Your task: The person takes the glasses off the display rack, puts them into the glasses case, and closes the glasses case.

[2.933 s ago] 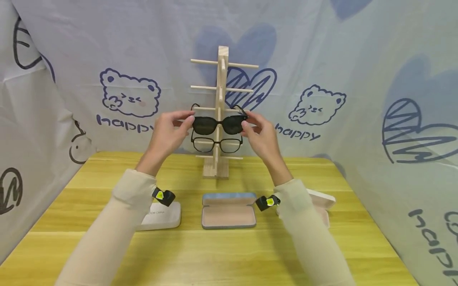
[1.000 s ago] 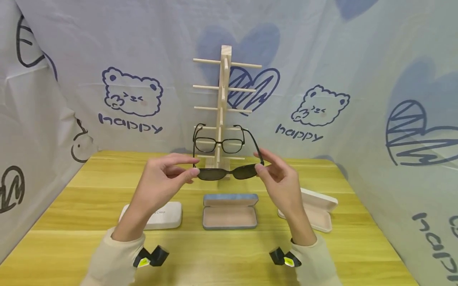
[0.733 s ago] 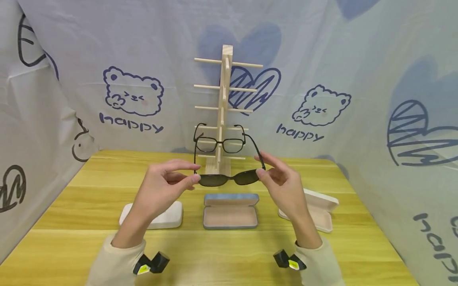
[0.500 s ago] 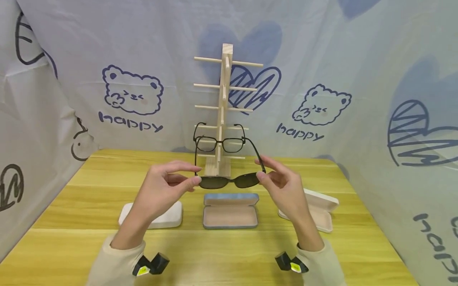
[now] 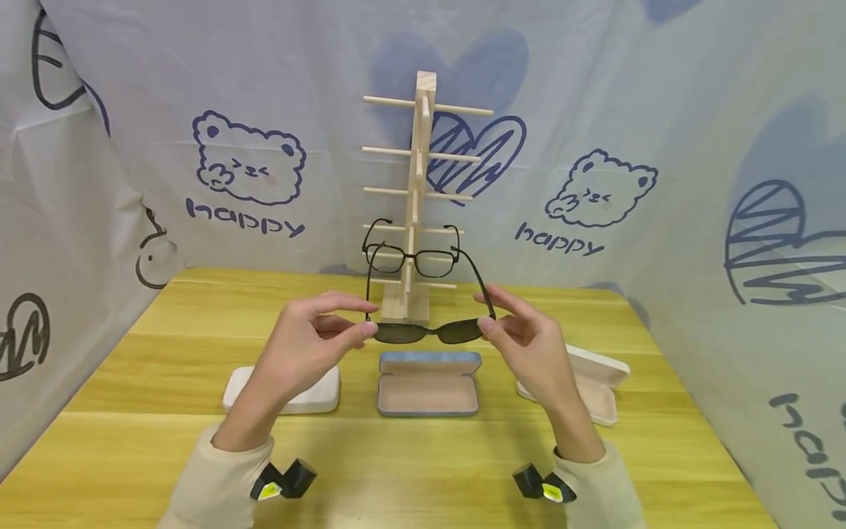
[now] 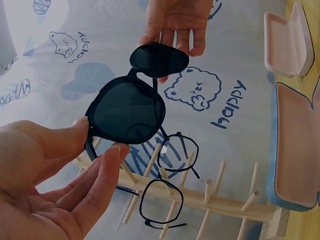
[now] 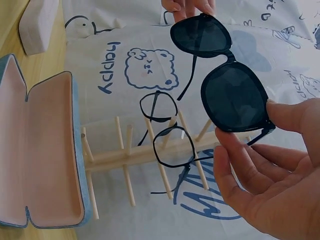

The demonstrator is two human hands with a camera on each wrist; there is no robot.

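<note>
Black sunglasses (image 5: pixel 460 332) with dark lenses are held up between both hands, temples unfolded and pointing toward the stand. My left hand (image 5: pixel 311 342) pinches the left end of the frame between thumb and fingers. At the other end, the right hand (image 5: pixel 529 349) pinches the corner by the hinge. The wrist views show the sunglasses' lenses (image 6: pixel 127 110) from the front. Behind them, black-framed clear eyeglasses (image 5: pixel 410 255) hang on a low peg of the wooden display stand (image 5: pixel 423 132); one sunglasses temple overlaps them in the head view.
An open blue glasses case (image 5: pixel 429 361) with pink lining lies below the sunglasses. To its left is a closed white case (image 5: pixel 322 393), partly hidden by my left wrist. An open white case (image 5: pixel 600 367) sits at the right, partly behind the right hand. A printed cloth hangs behind the table (image 5: pixel 410 477).
Both hands have brought the sunglasses from the stand's pegs down and toward me, tilting them so the temples point away. Over the last half second they hold nearly still.
</note>
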